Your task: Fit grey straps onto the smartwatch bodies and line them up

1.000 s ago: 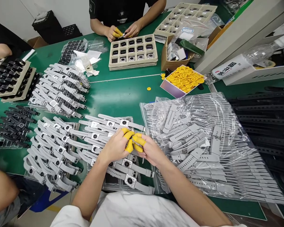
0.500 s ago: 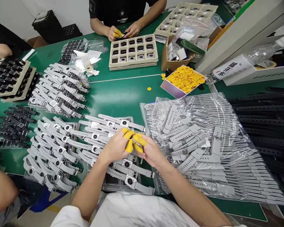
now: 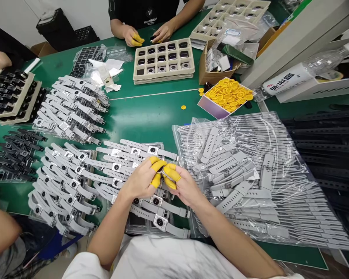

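My left hand [image 3: 140, 180] and my right hand [image 3: 186, 185] meet above the rows of grey watches. Yellow finger cots cover the thumb and some fingers of both. Pinched between the fingertips is a small silver-grey watch [image 3: 163, 173], mostly hidden, so I cannot see which part each hand grips. Beneath them, grey-strapped watches [image 3: 159, 222] lie back side up on a clear tray. Right of my right hand, loose grey straps [image 3: 232, 162] rest on a large clear bag [image 3: 291, 166] packed with straps.
More grey watches [image 3: 69, 190] and black watches [image 3: 17, 153] lie at left. A box of yellow finger cots [image 3: 228, 97] stands beyond the bag; one cot [image 3: 183, 107] lies alone. Across the table, a co-worker's hands [image 3: 133, 37] are behind a beige watch tray [image 3: 164, 62]. A bottle [image 3: 296, 77] leans at right.
My fingers have shifted slightly around the watch, and more of its silver edge shows. The co-worker's hands have moved apart. The view has shifted slightly.
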### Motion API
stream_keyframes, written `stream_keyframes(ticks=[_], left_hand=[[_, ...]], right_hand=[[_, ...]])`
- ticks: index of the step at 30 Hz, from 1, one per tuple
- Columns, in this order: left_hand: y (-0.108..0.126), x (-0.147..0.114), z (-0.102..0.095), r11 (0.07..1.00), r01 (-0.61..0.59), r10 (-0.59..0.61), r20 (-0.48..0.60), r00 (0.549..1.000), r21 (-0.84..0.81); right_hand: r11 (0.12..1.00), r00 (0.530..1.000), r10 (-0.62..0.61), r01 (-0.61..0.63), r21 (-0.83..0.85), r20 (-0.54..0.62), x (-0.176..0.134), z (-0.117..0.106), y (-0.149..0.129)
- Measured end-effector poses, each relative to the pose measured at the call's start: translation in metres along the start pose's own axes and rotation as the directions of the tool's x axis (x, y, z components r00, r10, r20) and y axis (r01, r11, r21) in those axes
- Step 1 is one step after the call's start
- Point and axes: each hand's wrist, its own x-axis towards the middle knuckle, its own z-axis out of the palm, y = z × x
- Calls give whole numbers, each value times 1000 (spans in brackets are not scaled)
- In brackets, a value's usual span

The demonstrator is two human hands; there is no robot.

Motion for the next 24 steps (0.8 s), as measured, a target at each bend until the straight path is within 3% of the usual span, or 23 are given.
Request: stream_keyframes(ticks=[6, 10, 12, 15, 18, 20, 22, 24], left_hand=[[-1, 0, 4, 995, 18, -21, -26, 999, -103], [-4, -2, 6, 982, 88, -97, -45, 994, -165], [-6, -3, 6, 962, 127, -156, -101, 983, -243], [-7, 0, 6, 925, 107, -219, -279, 935, -366], [-8, 4, 3, 814, 49, -331, -393, 858, -579], [-13, 5, -4, 680, -2, -465, -433, 772, -733], [-19, 6, -12, 594, -60, -602, -493, 628, -802], [-24, 6, -18, 576, -84, -689, -539, 485, -813]], right_hand=[[995, 1000, -22, 21, 97, 9, 1, 2, 2], [992, 999, -39, 39, 119, -3, 1, 1, 0], [995, 998, -61, 61, 82, 0, 1, -1, -1], [998, 996, -69, 70, -9, 63, -1, -4, -2], [995, 980, 21, -1, -101, 199, -2, -7, -4], [985, 961, 87, -43, -166, 263, -2, -8, -5], [976, 956, 108, -49, -213, 273, -2, -10, -5], [974, 968, 88, -35, -223, 234, -1, -9, -6]])
